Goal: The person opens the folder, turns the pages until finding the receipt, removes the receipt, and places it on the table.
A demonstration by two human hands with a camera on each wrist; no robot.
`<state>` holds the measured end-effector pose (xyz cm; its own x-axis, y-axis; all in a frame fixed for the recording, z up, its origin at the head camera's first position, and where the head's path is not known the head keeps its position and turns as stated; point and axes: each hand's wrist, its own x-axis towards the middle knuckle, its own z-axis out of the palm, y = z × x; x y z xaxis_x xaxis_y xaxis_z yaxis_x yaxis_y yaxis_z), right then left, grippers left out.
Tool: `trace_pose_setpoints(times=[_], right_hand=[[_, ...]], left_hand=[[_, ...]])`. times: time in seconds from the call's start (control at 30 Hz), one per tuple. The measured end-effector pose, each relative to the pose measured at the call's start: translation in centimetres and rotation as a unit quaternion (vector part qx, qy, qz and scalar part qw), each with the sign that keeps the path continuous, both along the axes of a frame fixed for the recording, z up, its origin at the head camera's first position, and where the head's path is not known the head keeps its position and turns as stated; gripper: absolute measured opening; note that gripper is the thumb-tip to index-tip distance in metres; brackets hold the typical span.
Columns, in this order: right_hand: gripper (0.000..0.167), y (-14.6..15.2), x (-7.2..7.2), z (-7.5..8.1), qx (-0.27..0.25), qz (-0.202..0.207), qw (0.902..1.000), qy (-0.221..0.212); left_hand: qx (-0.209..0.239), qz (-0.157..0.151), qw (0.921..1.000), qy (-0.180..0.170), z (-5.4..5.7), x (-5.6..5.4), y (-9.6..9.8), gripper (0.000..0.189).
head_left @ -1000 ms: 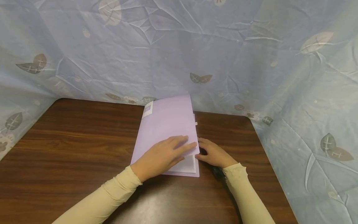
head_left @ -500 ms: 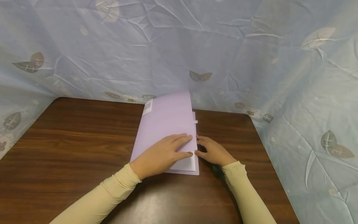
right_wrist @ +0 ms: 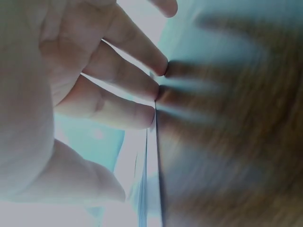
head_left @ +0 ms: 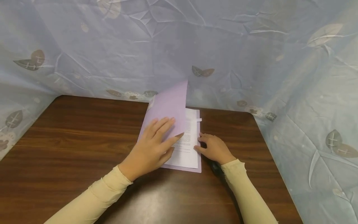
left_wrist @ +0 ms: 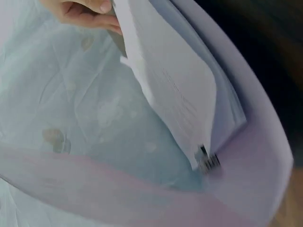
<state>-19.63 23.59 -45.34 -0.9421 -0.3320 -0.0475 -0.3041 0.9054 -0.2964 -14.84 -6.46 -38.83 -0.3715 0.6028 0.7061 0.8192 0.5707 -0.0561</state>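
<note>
A light purple folder point(head_left: 172, 104) stands partly opened on the table, its front cover tilted up toward the left. Printed sheets point(head_left: 185, 157) show inside it. My left hand point(head_left: 149, 147) has its fingers spread against the raised cover, one fingertip right at the cover's lower corner. At the folder's right edge is my right hand point(head_left: 215, 149), its fingertips touching that edge and its thumb near the sheets. In the left wrist view, a metal clip point(left_wrist: 208, 163) sits at the corner of the paper stack point(left_wrist: 175, 71), inside the curved cover.
The dark wooden table point(head_left: 78, 137) reaches back to a patterned grey-blue cloth point(head_left: 112, 46), which also hangs at both sides. A dark cable point(head_left: 230, 193) runs beside the right forearm. A small white tab point(head_left: 199, 120) sticks out from the folder's right edge.
The cover has swung up and leftward, uncovering more of the printed sheets. My left hand has moved left with it, fingers spreading. The right hand stays at the folder's right edge.
</note>
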Motion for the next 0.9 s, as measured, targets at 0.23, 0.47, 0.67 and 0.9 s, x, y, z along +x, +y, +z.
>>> trace_pose_setpoints(times=[0.23,0.47,0.67,0.9], right_hand=[[0.053,0.5,-0.1,-0.2,0.005,0.007,1.0000,0.004],[0.046,0.6,-0.3,-0.3,0.005,0.016,0.9997,0.020],[0.045,0.8,-0.6,-0.5,0.011,0.019,0.9995,0.023],[0.044,0.9,-0.4,-0.4,0.008,0.019,0.9996,0.019]], left_hand=[[0.093,0.027,0.9917,0.084,0.5,-0.4,-2.4,0.068],[0.174,0.108,0.9649,0.165,0.9,-1.1,-4.3,0.085],[0.213,0.174,0.9439,0.183,0.3,-1.7,-6.4,0.092],[0.210,0.252,0.9384,0.109,0.0,-0.6,-9.2,0.068]])
